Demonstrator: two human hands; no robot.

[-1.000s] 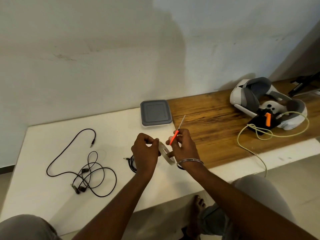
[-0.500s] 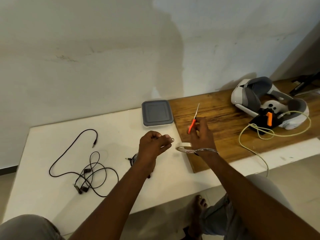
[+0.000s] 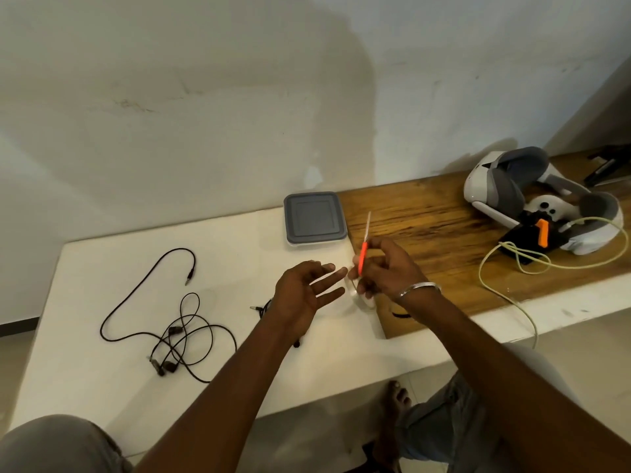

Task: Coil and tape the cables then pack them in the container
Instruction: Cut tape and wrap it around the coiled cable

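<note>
**A:** Why do I have the right hand (image 3: 384,268) so loaded up?

**B:** Its fingers are curled shut around the orange-handled scissors (image 3: 364,249), blades pointing up and away toward the wall. The pale tape roll (image 3: 358,295) sits just under those fingers; I cannot tell whether they grip it or merely rest against it. I'd judge both tools are kept in one hand so the other is free for the cable.

**A:** And the left hand (image 3: 307,291)?

**B:** Spread wide, palm up, holding nothing. It hovers over a small coiled black cable (image 3: 263,307) that peeks out at the wrist, only its plug end showing.

**A:** What is left to coil?

**B:** The loose black cable (image 3: 164,322) lies tangled on the white tabletop (image 3: 102,370), well apart to the left. The grey-lidded container (image 3: 314,218) stands near the wall with its lid on, so nothing can go in yet.

**A:** Any tight spots?

**B:** The edge of the wooden board (image 3: 426,227) runs right beside the tape roll. The white surface between hands and tangle is open. The headset (image 3: 505,196) and its yellow-green cord (image 3: 491,288) lie far right, out of the way.
</note>
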